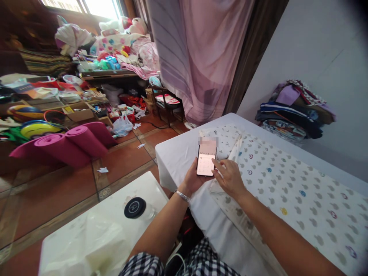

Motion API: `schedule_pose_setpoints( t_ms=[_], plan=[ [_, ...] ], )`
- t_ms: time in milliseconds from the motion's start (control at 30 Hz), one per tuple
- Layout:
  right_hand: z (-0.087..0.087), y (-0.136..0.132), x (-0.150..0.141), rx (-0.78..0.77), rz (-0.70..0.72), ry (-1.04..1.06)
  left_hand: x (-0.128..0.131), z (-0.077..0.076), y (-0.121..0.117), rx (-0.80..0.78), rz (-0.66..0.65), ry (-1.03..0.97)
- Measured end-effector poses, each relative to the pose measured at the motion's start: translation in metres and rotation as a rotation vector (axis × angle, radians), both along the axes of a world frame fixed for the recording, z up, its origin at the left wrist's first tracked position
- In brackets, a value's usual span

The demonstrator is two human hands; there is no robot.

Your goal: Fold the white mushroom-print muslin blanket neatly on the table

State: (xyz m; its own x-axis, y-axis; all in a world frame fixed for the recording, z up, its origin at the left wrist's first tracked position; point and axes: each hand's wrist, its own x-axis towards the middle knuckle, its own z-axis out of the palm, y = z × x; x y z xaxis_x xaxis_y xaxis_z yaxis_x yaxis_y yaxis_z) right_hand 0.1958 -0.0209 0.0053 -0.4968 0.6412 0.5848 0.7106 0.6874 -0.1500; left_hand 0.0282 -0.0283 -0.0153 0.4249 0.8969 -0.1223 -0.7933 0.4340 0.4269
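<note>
A smartphone (206, 163) with a lit, pinkish screen showing a row of timer-like digits is held upright in my left hand (193, 177), whose fingers wrap its lower edge and side. A silvery band sits on that wrist. My right hand (230, 177) is at the phone's right edge, its index finger extended to the screen and the thumb just below; the other fingers are curled. Under both hands lies a patterned cloth (276, 184) with grey shapes and small coloured figures, spread over a white-covered table (178, 147).
At lower left, a white table (71, 230) bears a dark-lidded jar (135, 207) and a clear plastic bag (103, 241). Pink rolled mats (51, 147), boxes and balls crowd the left. A folded clothes pile (290, 111) stands by the wall; a chair (169, 103) is beside the curtain (201, 57).
</note>
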Motion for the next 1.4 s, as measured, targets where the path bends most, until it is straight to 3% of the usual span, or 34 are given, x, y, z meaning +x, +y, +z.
schedule_pose_setpoints(
  t_ms=[300, 767, 1033, 1233, 1400],
  plan=[
    [-0.005, -0.031, 0.012, -0.079, 0.129, 0.01, -0.005, -0.004, 0.003, 0.039, 0.002, 0.019],
    [-0.01, -0.025, 0.018, -0.1, 0.126, 0.126, -0.009, -0.003, 0.003, -0.009, 0.003, 0.045],
    [-0.022, -0.024, 0.038, -0.201, 0.102, 0.152, -0.053, 0.001, 0.021, -0.134, 0.13, 0.448],
    [-0.035, -0.032, 0.055, -0.274, 0.097, 0.157, -0.086, 0.009, 0.042, -0.322, 0.281, 0.839],
    [-0.038, -0.036, 0.064, -0.3, 0.057, 0.172, -0.095, 0.016, 0.058, -0.241, 0.246, 1.106]
  ],
)
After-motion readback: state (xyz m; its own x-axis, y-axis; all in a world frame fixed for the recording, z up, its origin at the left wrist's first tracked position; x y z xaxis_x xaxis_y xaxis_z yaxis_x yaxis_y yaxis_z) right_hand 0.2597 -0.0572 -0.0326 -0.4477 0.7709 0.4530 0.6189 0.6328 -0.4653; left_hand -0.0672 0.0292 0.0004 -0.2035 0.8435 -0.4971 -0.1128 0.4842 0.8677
